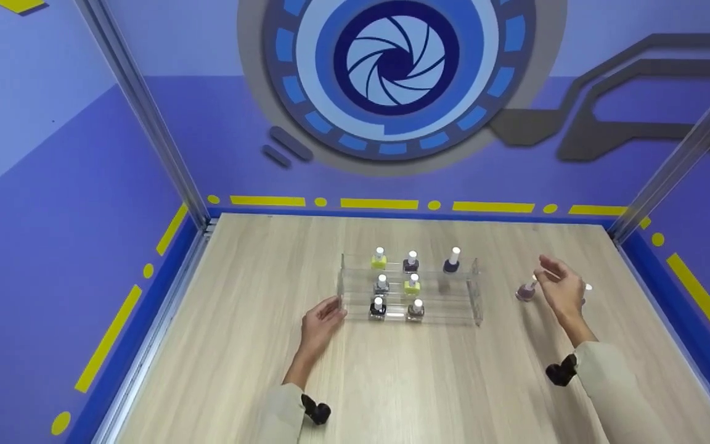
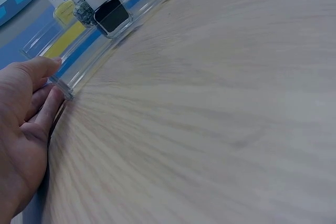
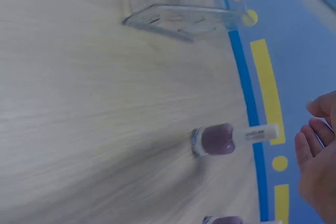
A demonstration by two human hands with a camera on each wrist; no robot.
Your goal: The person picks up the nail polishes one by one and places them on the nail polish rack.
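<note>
A clear stepped acrylic rack [image 1: 447, 302] holds several white-capped nail polish bottles in three rows. My left hand [image 1: 320, 327] is at the rack's left end; in the left wrist view its thumb and fingers [image 2: 51, 109] pinch the side panel. At the right, my right hand [image 1: 561, 290] hovers with loosely bent fingers, holding nothing. Close to it a mauve nail polish bottle [image 3: 218, 139] stands upright on the table, its cap a short gap from the fingertips. A second mauve bottle [image 3: 227, 220] is partly hidden behind the right hand in the head view.
In the rack, a dark blue bottle [image 1: 452, 264] stands alone at the right of the top row. A black bottle [image 2: 112, 17] sits at the front left. The wooden table [image 1: 392, 382] meets blue panels and metal posts [image 1: 145, 111] at the back corners.
</note>
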